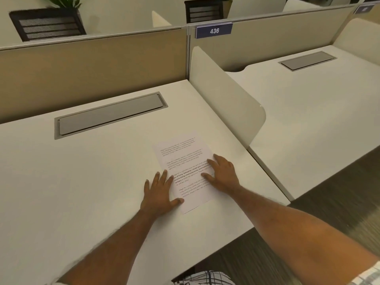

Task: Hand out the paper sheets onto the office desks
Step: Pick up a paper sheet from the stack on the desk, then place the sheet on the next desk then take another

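Open desk (82, 182) surface stretches left of the paper sheet (185, 153), broken only by a flush grey cable hatch (109, 115) near the back. A tan partition (92, 64) walls off the far edge, while a rounded white divider (222, 95) rises just right of the sheet, barring a direct reach to the neighbouring desk (318, 103) except past its front end.

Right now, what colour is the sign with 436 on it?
The sign is dark blue with white numbers. The head view shows it best.
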